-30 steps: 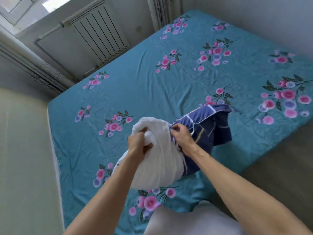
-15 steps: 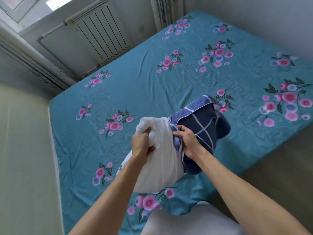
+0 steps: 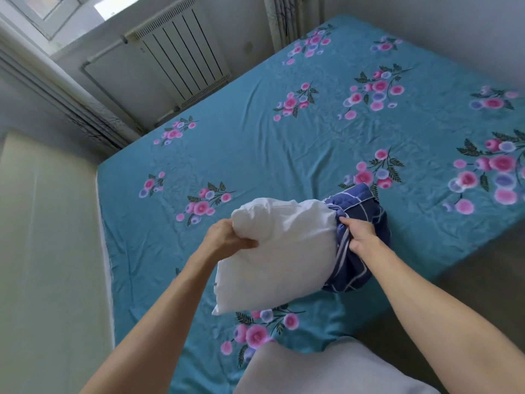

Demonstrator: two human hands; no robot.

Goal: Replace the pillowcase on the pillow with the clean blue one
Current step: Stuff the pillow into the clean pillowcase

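A white pillow (image 3: 281,257) is held above the near part of the bed. Its right end sits inside a bunched dark blue pillowcase with white stripes (image 3: 360,223). My left hand (image 3: 227,237) grips the pillow's upper left corner. My right hand (image 3: 360,234) holds the gathered edge of the blue pillowcase where it meets the pillow. Most of the pillow is bare and white; only the far right end is covered.
The bed (image 3: 255,155) wears a teal sheet with pink flowers. A white radiator (image 3: 181,58) stands under the window at the back left. A pale panel (image 3: 48,251) runs along the bed's left side. A light grey cloth (image 3: 326,371) lies at the bottom edge.
My left hand has moved left with the pillow, so much more white pillow shows. The blue pillowcase has dropped lower and bunched at the pillow's right end.
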